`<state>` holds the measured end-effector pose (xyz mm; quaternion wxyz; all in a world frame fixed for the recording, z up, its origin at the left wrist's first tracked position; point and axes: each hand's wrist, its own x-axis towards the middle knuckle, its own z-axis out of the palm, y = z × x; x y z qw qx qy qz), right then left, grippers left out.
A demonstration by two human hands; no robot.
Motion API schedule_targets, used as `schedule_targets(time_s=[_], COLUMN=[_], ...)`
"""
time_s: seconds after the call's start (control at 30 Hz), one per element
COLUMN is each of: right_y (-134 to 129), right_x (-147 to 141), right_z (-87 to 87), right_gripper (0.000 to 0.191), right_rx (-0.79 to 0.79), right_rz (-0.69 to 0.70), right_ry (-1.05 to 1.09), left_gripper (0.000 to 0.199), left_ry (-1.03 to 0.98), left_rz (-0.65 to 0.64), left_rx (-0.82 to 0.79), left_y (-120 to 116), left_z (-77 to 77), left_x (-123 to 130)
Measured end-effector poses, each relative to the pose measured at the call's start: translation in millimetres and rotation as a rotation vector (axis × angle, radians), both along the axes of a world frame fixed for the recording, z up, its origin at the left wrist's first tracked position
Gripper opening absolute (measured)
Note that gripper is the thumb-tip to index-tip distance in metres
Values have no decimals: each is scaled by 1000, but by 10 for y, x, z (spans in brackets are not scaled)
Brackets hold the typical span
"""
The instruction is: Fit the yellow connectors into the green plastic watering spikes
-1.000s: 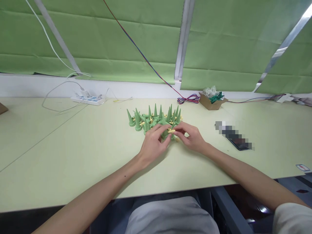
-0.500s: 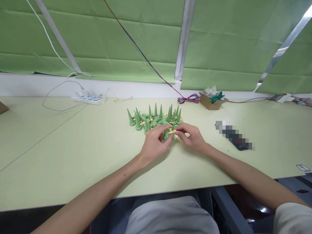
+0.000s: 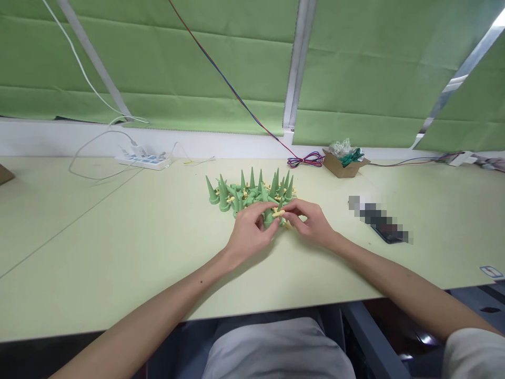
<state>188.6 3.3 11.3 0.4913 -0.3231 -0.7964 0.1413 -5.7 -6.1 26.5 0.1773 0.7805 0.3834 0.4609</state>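
Note:
Between my two hands is a small pale-yellow plastic piece (image 3: 278,213), pinched by the fingertips of my right hand (image 3: 310,222). My left hand (image 3: 251,230) curls in from the other side, thumb and forefinger closed around a green cone-shaped piece (image 3: 269,217) beside the yellow one. The fingers partly cover both pieces, so whether they are joined cannot be made out. Just behind the hands lies a cluster of green cones (image 3: 223,197), many upright, with little yellow pieces mixed among them.
A power strip (image 3: 148,161) with white cables lies at the back left. Coiled red-blue wire (image 3: 305,160) and a small cardboard box (image 3: 342,167) holding plastic wrap stand at the back. On the right rests a dark, partly blurred phone-like object (image 3: 389,233). The table edge (image 3: 276,311) runs before me.
Both hands stay almost in place. The yellow piece at the fingertips has turned very slightly, and the green cone at my left hand has shifted a little.

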Motion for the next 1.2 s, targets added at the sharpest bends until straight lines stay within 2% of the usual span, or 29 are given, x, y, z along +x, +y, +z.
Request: schedule_targets(time_s=[0.2, 0.53, 0.73, 1.07, 1.2], right_y=[-8, -17, 3, 22, 14], right_x=[-5, -26, 1, 1, 26], right_z=[18, 63, 43, 16, 50], right_gripper=[22, 43, 52, 64, 54], right_rx=[2, 38, 0, -99, -70], right_rz=[-28, -84, -82, -25, -30], right_ry=[-14, -63, -108, -130, -123], left_gripper=[25, 29, 33, 18, 18], left_ry=[31, 21, 13, -26, -77], left_rz=[-18, -121, -148, -166, -142], left_rx=[43, 83, 96, -34, -118], left_y=[-4, -4, -5, -25, -34], left_z=[-12, -22, -38, 8, 33], left_x=[-7, -22, -25, -5, 2])
